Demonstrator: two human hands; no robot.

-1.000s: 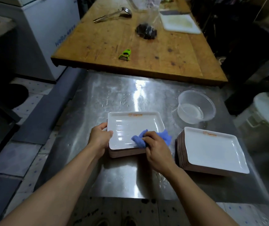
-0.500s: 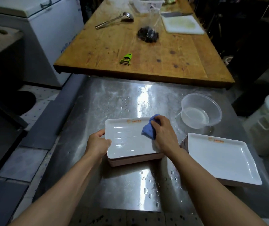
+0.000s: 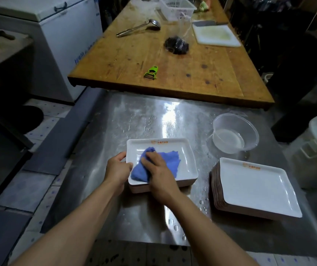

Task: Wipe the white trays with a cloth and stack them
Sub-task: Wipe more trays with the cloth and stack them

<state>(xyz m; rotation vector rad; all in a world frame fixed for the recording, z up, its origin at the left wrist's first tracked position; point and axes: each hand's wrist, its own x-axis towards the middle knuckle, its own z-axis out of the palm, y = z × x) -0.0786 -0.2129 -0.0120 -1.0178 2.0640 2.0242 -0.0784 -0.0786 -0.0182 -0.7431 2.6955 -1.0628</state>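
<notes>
Wet stainless-steel counter (image 3: 153, 116) filled the foreground. The right hand (image 3: 158, 172) pressed a crumpled blue cloth (image 3: 153, 166) into a shallow white rectangular tray (image 3: 187, 162), fingers curled over it. The left hand (image 3: 116, 168) gripped the tray's left rim. Near the counter's right edge sat a tall stack of white trays (image 3: 255, 186); wiping appeared partway done.
</notes>
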